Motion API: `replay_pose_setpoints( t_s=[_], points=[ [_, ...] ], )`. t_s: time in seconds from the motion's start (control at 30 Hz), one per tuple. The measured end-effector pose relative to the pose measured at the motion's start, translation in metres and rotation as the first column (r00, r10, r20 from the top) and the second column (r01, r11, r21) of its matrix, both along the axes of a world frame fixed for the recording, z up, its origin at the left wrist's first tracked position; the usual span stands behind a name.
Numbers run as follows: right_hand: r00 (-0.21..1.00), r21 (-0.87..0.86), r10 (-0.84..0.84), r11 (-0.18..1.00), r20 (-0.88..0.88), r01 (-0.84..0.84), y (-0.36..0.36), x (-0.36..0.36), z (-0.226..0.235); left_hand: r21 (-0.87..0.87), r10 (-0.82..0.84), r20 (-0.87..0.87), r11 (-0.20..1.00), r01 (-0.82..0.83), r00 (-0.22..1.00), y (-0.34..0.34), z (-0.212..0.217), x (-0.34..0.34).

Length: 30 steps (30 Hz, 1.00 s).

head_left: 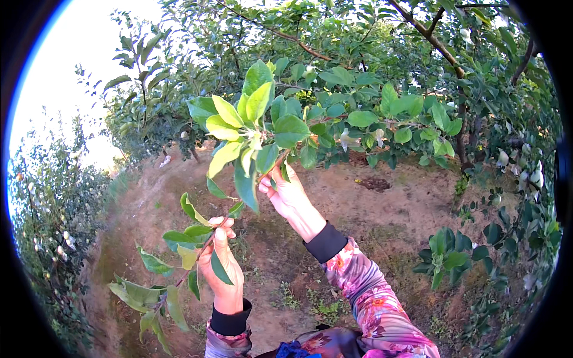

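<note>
My left hand (222, 262) is closed around a thin leafy shoot (163, 298), whose leaves hang down to the lower left. Higher and to the right, my right hand (285, 194) pinches the stem of a leafy branch (280, 160). Pale young leaves (243, 113) fan out at the tip of that branch, just above my right fingers. Leaves cover part of the fingertips of both hands. Both forearms reach up from below in flowered sleeves (370, 292) with black cuffs.
Fruit trees (358, 36) with dense foliage fill the far side. White bags (536, 178) hang among the branches at right, and more pale bags dot the tree (48, 238) at far left. Brown soil (388, 209) with sparse weeds lies below. A low leafy branch (447, 256) juts in from the right.
</note>
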State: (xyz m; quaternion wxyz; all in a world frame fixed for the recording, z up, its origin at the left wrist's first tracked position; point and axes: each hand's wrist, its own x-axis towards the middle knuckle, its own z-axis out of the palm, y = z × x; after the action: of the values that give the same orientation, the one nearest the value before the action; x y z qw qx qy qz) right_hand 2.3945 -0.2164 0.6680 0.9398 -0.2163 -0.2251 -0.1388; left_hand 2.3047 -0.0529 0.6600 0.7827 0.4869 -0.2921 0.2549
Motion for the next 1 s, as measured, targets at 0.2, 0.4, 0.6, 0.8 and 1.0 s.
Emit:
replay_pose_setpoints(
  t_s=[0.2, 0.4, 0.6, 0.8, 1.0],
  points=[
    [0.811, -0.458, -0.546, 0.677, 0.212, 0.576, -0.015, -0.023, -0.024, -0.048, 0.039, 0.011, 0.998, -0.038, 0.999, 0.005, 0.001, 0.005],
    [0.319, -0.471, -0.717, -0.014, 0.62, 0.882, -0.042, -0.048, -0.03, -0.045, 0.042, 0.057, 0.998, -0.04, 0.997, 0.008, -0.01, 0.007],
    [0.278, -0.349, -0.441, -0.087, 0.853, 0.933, -0.034, -0.093, -0.033, 0.006, 0.084, 0.007, 0.996, -0.084, 0.996, 0.003, -0.012, 0.012],
    [0.384, -0.517, -0.756, 0.07, 0.531, 0.853, -0.077, -0.064, 0.024, 0.002, 0.084, -0.018, 0.996, -0.084, 0.996, 0.006, -0.018, 0.016],
    [0.402, -0.555, -0.733, 0.04, 0.549, 0.831, -0.088, -0.035, 0.056, -0.032, 0.089, -0.011, 0.996, -0.089, 0.996, 0.008, -0.021, 0.019]
  ],
)
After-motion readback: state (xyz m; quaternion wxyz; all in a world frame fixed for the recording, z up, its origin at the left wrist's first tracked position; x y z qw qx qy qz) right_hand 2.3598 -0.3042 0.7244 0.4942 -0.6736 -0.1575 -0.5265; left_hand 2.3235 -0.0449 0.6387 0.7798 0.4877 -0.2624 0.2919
